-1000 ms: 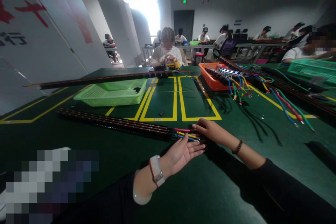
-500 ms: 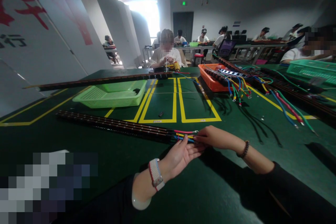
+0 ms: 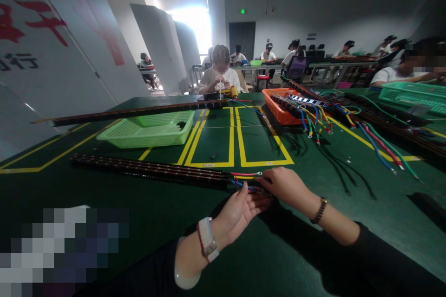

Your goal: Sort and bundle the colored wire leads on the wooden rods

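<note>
A long dark strip assembly [image 3: 149, 168] with rows of metal spots lies across the table before me. Red, yellow and blue wires come out of its right end. My left hand [image 3: 240, 209], palm up with fingers stretched to the right, holds the blue wires [image 3: 239, 184] between its thumb and fingers. Just above its fingertips, my right hand [image 3: 285, 190] reaches in from the right, its fingers closed around the end of the yellow wire [image 3: 245, 177]; the fingertips are partly hidden. The red wire [image 3: 244, 174] ends in a ring terminal beside the right fingers.
Beyond the strip stand a light green basket [image 3: 149, 139] and an orange basket [image 3: 284, 118] with wired strips. Another long strip [image 3: 139, 112] lies behind the green basket. More strips and wires lie at right, near a teal basket [image 3: 414, 97]. Several people sit further back.
My right hand has shifted slightly, and the yellow wire now lies apart from the blue ones. My left hand remains nearly in place. The camera view has tilted slightly.
</note>
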Tool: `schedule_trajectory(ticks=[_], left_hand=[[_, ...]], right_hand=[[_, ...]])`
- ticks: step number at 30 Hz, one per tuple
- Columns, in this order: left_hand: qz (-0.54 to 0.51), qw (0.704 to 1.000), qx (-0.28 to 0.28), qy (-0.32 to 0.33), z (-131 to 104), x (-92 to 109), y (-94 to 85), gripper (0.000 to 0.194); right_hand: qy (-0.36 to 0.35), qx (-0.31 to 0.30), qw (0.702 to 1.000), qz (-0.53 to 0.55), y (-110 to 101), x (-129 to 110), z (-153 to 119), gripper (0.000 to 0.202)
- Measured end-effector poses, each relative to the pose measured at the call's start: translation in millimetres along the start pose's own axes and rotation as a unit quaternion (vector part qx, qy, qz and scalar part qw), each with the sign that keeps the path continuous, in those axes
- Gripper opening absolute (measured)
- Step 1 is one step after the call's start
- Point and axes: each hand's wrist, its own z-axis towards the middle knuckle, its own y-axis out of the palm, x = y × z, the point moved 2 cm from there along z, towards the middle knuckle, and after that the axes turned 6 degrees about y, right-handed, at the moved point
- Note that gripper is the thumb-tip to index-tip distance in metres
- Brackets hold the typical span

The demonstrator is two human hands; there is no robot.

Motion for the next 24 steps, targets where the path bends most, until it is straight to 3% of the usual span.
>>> schedule_trajectory(ticks=[5, 13, 19, 24], left_hand=[[0.003, 1.0, 0.002, -0.025, -0.4, 0.1, 0.6, 0.074], [0.006, 0.999, -0.006, -0.034, -0.6, 0.2, -0.7, 0.068], [0.03, 0.998, 0.034, -0.037, -4.1, 3.1, -0.3, 0.056], [0.043, 0.998, 0.04, -0.03, -5.8, 3.8, 0.9, 0.053]], right_hand=[[-0.017, -0.074, 0.997, 0.023, 4.3, 4.0, 2.6, 0.048], [0.007, -0.024, 1.0, 0.012, -14.6, 8.4, -3.1, 0.059], [-0.028, -0.112, 0.993, 0.004, -8.5, 2.6, -13.3, 0.063], [-0.04, -0.125, 0.991, 0.017, -2.9, -0.2, -11.0, 0.055]])
